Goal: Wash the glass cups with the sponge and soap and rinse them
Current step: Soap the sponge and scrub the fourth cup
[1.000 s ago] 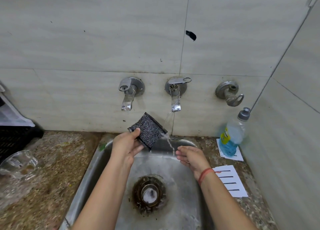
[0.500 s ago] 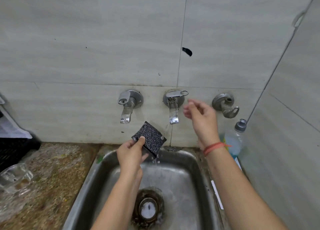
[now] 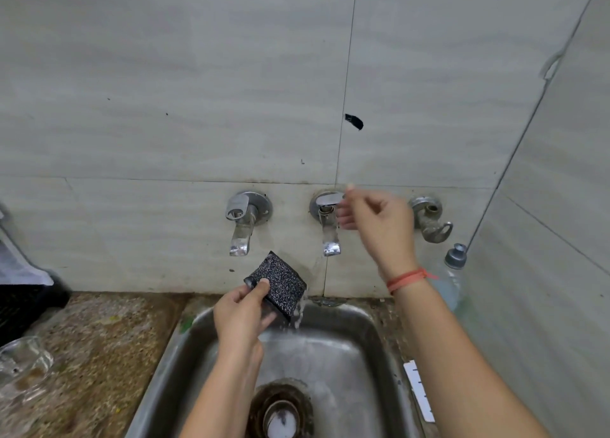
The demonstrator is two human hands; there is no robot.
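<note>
My left hand point(image 3: 242, 314) pinches a dark speckled sponge point(image 3: 284, 282) over the back of the steel sink point(image 3: 369, 325). Water from the middle tap point(image 3: 330, 236) hits the sponge's right edge and runs off into the basin. My right hand point(image 3: 379, 219) is raised to that tap, its blurred fingers curled round the end of the lever point(image 3: 328, 199). A clear glass cup point(image 3: 23, 360) lies on the speckled counter at the far left, away from both hands. The soap bottle point(image 3: 454, 272), with a grey cap, stands in the right corner, partly hidden behind my right forearm.
Two more taps flank the running one, one on the left point(image 3: 246, 221) and one on the right point(image 3: 430, 219). A black crate point(image 3: 23, 305) sits at the left edge behind the cup. White paper point(image 3: 419, 391) lies on the sink's right rim. The drain point(image 3: 280, 411) is in the basin floor.
My right hand rose from under the water stream to the middle tap's lever. My left hand kept the sponge under the flow. The camera tilted upward.
</note>
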